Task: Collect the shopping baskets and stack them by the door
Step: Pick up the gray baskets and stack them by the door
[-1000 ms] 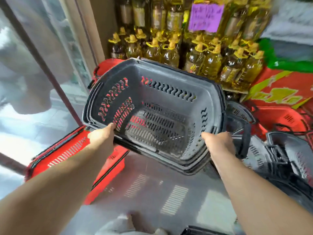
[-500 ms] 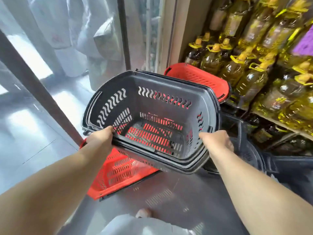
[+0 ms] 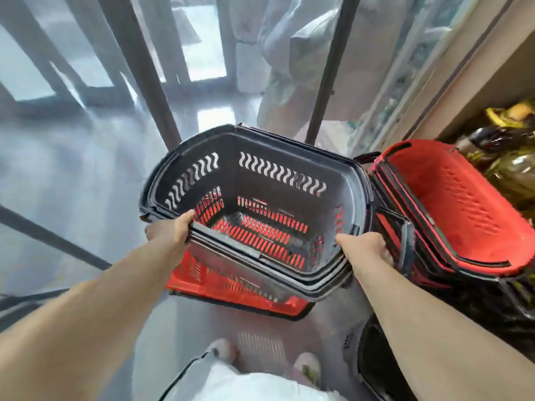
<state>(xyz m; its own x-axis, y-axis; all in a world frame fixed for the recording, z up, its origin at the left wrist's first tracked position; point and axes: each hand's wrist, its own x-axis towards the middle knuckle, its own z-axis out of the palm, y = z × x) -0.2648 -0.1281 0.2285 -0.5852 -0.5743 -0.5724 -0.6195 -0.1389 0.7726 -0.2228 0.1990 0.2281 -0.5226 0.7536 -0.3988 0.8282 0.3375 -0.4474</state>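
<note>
Several nested grey baskets (image 3: 278, 175), rim gripped by left hand (image 3: 170, 231) and right hand (image 3: 364, 250).
Swung doorward, now above red basket (image 3: 231, 287); stacking looks imminent.

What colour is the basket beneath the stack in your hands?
Red; the basket shows under the grey stack, clearest in head view.

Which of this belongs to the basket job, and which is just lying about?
Job: nested grey baskets gripped by left hand and right hand; red basket beneath them; red basket stack at right.
Lying about: oil bottles; white bags outside.
</note>
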